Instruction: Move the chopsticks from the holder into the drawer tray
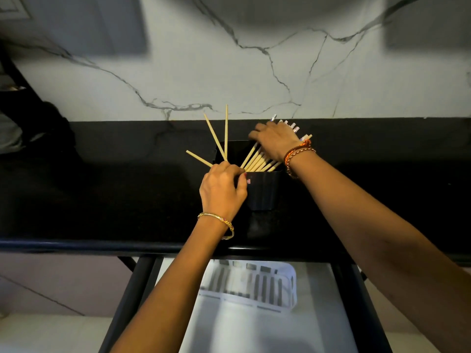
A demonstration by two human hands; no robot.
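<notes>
A black holder (263,192) stands on the dark counter, filled with pale wooden chopsticks. My left hand (221,189) grips the holder's near-left rim, its fingers curled over the edge by three chopsticks (216,136) that fan out to the upper left. My right hand (276,141) reaches over the holder's far right side and closes around a bundle of several chopsticks (257,161) with patterned silver tops. Below the counter edge, the open drawer holds a white slotted tray (288,289).
The black counter (102,200) runs the full width, with a rounded front edge. A white marble-patterned wall (229,72) rises behind it. The drawer's black side rails (132,289) frame the tray. Dark objects sit at the far left.
</notes>
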